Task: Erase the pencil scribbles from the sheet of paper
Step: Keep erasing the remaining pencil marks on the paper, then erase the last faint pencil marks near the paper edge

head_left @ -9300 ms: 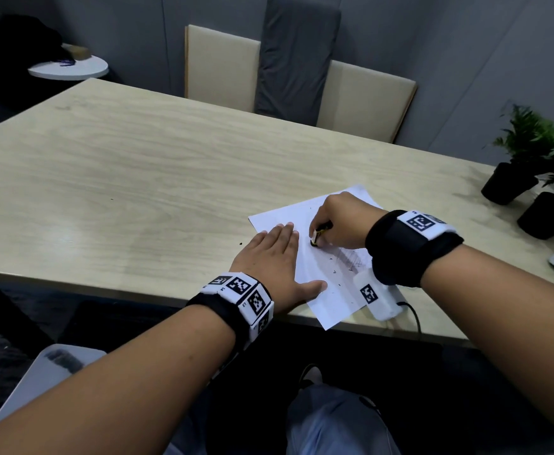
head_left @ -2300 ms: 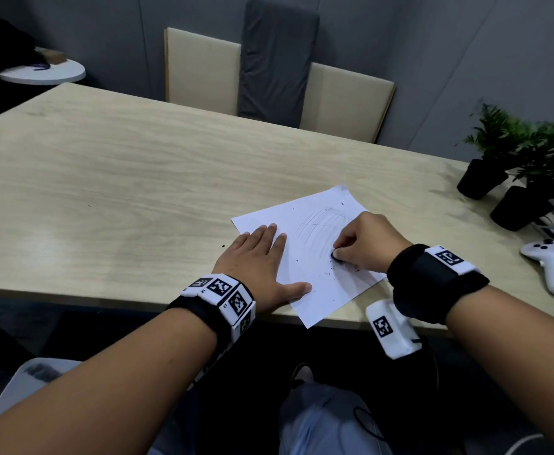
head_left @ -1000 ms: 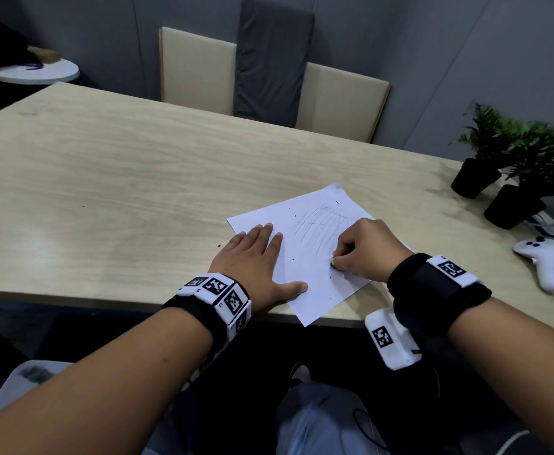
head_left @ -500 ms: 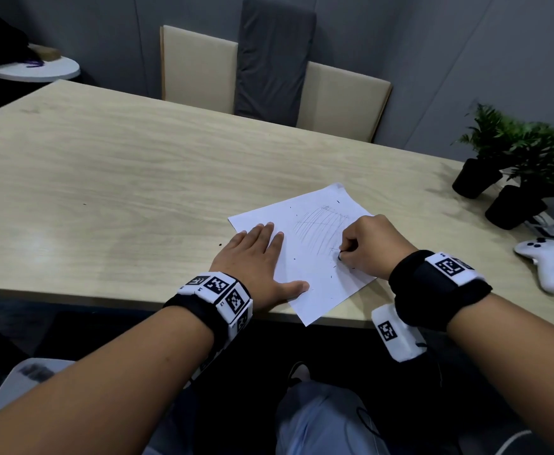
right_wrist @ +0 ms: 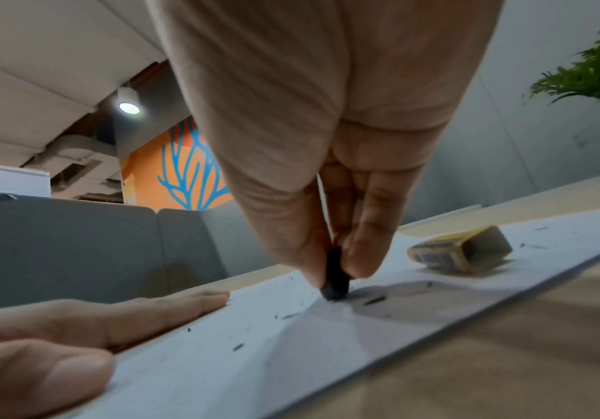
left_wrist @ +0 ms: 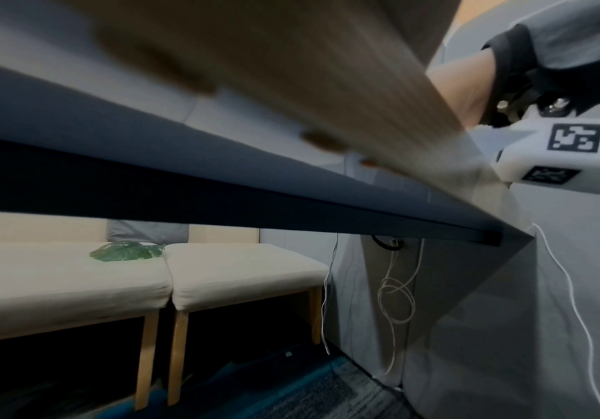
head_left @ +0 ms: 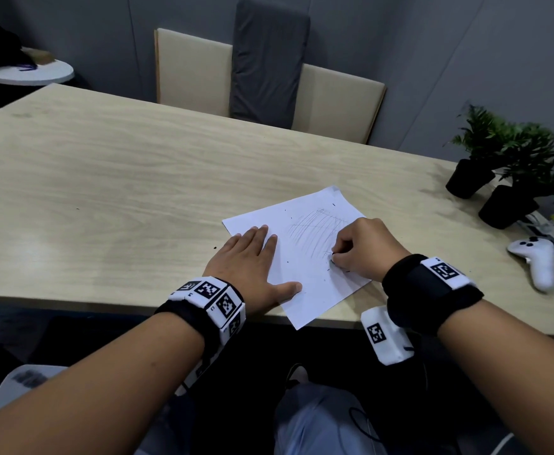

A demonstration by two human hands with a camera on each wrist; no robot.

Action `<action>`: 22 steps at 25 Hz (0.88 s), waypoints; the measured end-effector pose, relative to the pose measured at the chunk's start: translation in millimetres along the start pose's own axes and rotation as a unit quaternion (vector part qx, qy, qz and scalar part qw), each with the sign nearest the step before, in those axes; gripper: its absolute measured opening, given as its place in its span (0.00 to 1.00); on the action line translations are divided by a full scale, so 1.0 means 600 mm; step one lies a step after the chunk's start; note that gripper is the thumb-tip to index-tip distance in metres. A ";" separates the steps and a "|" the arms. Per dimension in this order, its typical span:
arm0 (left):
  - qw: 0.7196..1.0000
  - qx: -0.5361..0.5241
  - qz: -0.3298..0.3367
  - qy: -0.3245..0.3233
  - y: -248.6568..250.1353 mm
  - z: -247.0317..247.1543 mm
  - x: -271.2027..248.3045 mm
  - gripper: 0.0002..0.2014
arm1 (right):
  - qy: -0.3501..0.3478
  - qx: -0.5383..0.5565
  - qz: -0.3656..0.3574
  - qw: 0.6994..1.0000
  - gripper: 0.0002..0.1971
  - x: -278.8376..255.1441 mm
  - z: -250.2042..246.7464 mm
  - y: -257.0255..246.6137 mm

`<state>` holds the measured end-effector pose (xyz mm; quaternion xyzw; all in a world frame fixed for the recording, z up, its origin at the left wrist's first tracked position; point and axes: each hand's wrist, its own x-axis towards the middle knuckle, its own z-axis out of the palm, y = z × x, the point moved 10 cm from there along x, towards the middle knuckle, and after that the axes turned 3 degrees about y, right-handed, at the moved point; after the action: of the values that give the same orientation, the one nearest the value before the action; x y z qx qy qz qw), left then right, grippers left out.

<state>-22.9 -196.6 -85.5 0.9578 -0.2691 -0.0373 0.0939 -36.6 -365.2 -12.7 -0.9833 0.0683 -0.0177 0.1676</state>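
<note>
Head: matte white sheet (head_left: 305, 274) w/ faint grey scribbles (head_left: 315, 231) at near edge of woodgrain table (head_left: 121, 178); left hand (head_left: 249, 267) flat, fingers straight, pinning it. R wrist: right hand (right_wrist: 327, 141) pinches small dark eraser (right_wrist: 334, 276), tip on paper, crumbs around. L wrist: blurred, only table edge.

Head: looked forward and down from above the near edge of the table (head_left: 105, 178), taking in both hands and the paper (head_left: 305, 284).
Left wrist: sat low at that near edge, facing under the table.
Right wrist: lay close above the paper, facing along the fingers (right_wrist: 359, 226).
Shared: paper, table edge.
</note>
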 end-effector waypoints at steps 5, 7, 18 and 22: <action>0.999 -0.013 0.022 0.029 0.017 -0.017 0.002 0.43 | 0.000 0.070 0.005 0.998 0.02 -0.016 0.016 -0.018; 0.999 -0.015 0.027 0.016 0.022 -0.011 0.001 0.44 | 0.001 0.097 0.009 0.995 0.02 -0.025 0.024 -0.022; 1.000 0.003 0.016 0.010 0.015 0.010 -0.004 0.52 | 0.033 0.086 -0.005 0.996 0.02 -0.035 0.014 -0.020; 1.000 0.005 0.015 0.007 0.014 0.011 -0.004 0.52 | 0.001 0.057 -0.059 0.997 0.02 -0.038 0.028 -0.042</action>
<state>-29.7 -203.4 -90.3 0.9542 -0.2833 -0.0281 0.0919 -55.2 -333.0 -20.8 -0.9745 0.0091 -0.0325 0.2217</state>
